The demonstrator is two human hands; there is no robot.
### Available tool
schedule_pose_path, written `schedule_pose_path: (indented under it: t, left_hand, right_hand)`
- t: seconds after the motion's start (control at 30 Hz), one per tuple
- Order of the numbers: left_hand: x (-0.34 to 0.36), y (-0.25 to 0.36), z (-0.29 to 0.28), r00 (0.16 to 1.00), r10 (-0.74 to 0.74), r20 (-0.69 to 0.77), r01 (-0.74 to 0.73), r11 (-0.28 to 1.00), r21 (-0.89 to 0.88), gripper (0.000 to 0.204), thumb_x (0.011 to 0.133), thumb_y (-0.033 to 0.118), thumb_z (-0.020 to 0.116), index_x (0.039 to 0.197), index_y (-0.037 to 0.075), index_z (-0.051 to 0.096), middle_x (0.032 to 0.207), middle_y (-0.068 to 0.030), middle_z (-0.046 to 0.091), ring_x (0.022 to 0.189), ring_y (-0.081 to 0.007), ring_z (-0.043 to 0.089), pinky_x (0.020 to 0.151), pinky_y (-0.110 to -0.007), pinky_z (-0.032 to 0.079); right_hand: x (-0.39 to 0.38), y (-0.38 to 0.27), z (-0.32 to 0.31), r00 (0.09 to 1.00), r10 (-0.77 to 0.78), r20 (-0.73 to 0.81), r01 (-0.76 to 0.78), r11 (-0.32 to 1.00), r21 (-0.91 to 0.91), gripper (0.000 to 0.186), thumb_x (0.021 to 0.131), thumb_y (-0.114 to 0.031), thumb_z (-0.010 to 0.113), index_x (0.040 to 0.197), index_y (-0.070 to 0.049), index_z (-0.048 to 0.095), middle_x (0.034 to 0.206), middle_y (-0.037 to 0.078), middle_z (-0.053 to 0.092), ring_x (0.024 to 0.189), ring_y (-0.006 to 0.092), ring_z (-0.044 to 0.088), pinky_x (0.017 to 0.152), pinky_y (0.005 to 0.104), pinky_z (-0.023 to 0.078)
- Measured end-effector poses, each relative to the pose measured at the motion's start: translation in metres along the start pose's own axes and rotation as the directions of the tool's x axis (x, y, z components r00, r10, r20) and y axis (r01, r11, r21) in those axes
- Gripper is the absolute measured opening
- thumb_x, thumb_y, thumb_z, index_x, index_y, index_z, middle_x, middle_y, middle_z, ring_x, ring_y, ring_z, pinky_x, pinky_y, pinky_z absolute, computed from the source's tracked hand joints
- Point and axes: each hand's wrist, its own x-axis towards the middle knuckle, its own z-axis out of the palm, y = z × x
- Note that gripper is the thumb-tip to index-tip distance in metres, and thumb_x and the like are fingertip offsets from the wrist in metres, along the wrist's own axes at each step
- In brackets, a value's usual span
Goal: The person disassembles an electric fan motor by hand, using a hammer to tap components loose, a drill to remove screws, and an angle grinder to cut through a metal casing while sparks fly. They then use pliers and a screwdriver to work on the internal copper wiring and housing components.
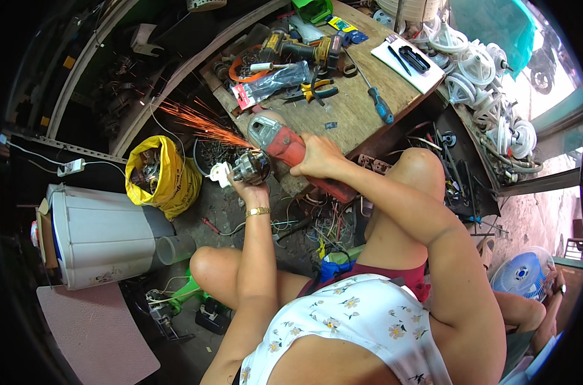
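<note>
My right hand [320, 157] is wrapped round the body of a red angle grinder [286, 146], just off the near left corner of the workbench. Below the grinder's head, my left hand [254, 191] holds up a small metal electric motor [250, 168] with a white plastic piece [222, 174] at its left side. Orange sparks [205, 125] stream up and left from where the grinder meets the motor. The grinder's disc is mostly hidden, and so are some of my left fingers behind the motor.
On the wooden bench [362, 64] lie a cordless drill [298, 48], pliers [314, 92] and a blue screwdriver [379, 106]. A yellow bag of scrap [182, 186] and a white bin [105, 224] stand left. White fan parts [478, 64] crowd the right; another person's arm [548, 314] shows lower right.
</note>
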Motion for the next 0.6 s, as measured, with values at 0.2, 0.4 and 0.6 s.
schedule_pose_path:
  t: [0.2, 0.4, 0.6]
  left_hand:
    - [-0.0018, 0.0011, 0.0006, 1.0, -0.023, 0.009, 0.023, 1.0, 0.005, 0.043, 0.083, 0.04, 0.047, 0.103, 0.008, 0.067, 0.101, -0.0092, 0.07, 0.093, -0.0262, 0.066, 0.087, -0.042, 0.054]
    - [0.001, 0.004, 0.0009, 1.0, -0.016, 0.024, 0.016, 1.0, 0.015, 0.041, 0.083, 0.039, 0.046, 0.103, 0.009, 0.067, 0.101, -0.0092, 0.069, 0.093, -0.0266, 0.066, 0.087, -0.042, 0.054]
    - [-0.0031, 0.0021, 0.0061, 0.998, -0.031, -0.052, 0.029, 0.999, -0.032, 0.039, 0.082, 0.036, 0.046, 0.102, 0.009, 0.066, 0.099, -0.0092, 0.069, 0.091, -0.0262, 0.066, 0.085, -0.042, 0.055]
  right_hand:
    - [0.0016, 0.0018, 0.0015, 1.0, -0.016, -0.011, 0.016, 1.0, 0.0, 0.069, 0.055, -0.036, 0.08, 0.11, 0.001, 0.061, 0.095, 0.026, 0.068, 0.091, 0.0399, 0.067, 0.082, 0.0449, 0.052]
    - [0.0038, 0.0029, 0.0044, 0.999, -0.036, -0.037, 0.036, 0.999, -0.005, 0.069, 0.055, -0.036, 0.08, 0.11, 0.001, 0.061, 0.095, 0.026, 0.068, 0.09, 0.0402, 0.067, 0.082, 0.0454, 0.052]
    - [0.0039, 0.0036, 0.0039, 0.999, -0.028, -0.025, 0.028, 1.0, -0.007, 0.069, 0.056, -0.035, 0.08, 0.111, 0.001, 0.061, 0.094, 0.026, 0.068, 0.089, 0.0412, 0.067, 0.082, 0.0458, 0.052]
